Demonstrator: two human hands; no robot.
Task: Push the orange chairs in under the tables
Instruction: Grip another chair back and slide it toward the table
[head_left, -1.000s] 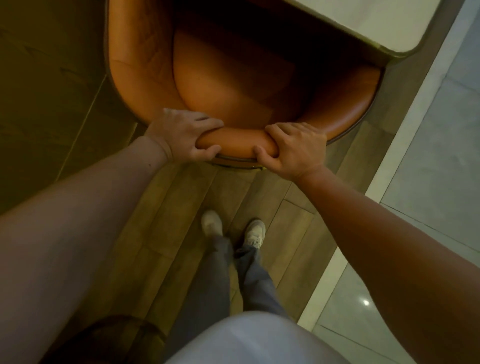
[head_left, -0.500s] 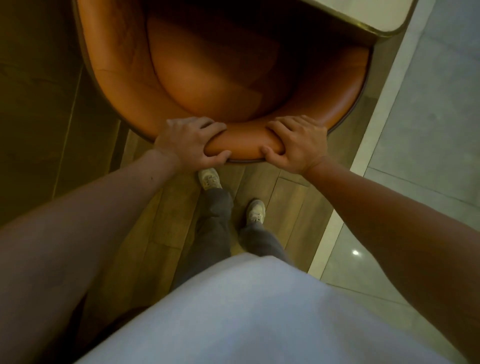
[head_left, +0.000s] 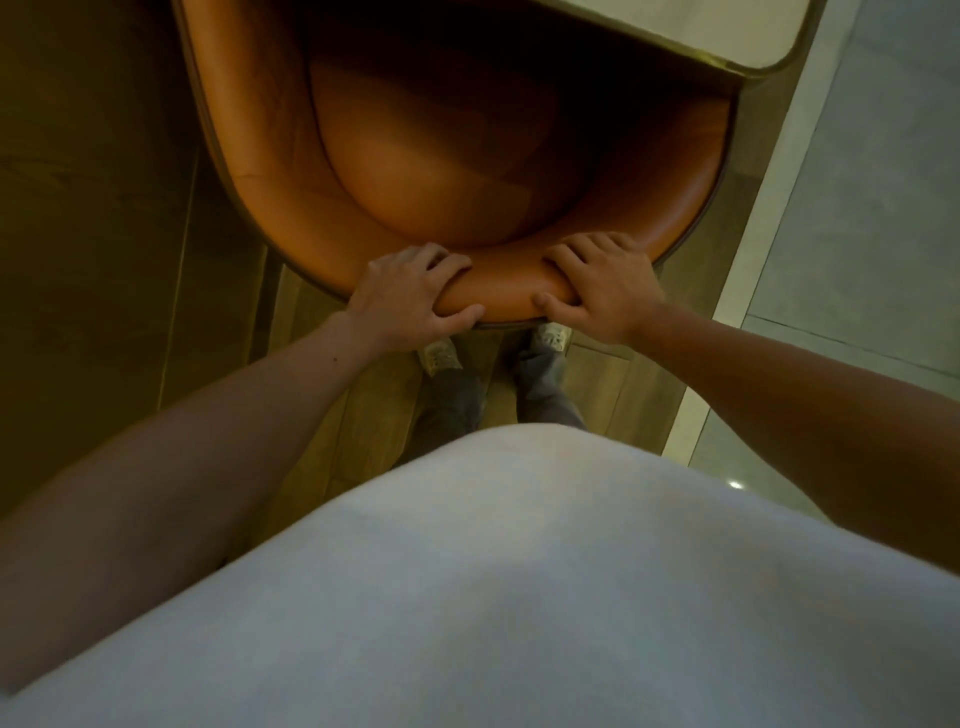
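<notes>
Grips of left hand (head_left: 410, 296) and right hand (head_left: 605, 288) clamp the orange chair (head_left: 270, 182) back; table (head_left: 727, 31) hides its seat front.

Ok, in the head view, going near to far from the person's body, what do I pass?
Nearest first: white shirt → shoes → left hand and right hand gripping the orange chair back → seat → table.

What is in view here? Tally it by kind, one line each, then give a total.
Orange chair: 1
Table: 1
Hands: 2, left hand and right hand, both gripping the chair's back rim
Shoes: 2, left shoe and right shoe
Total: 6
</notes>
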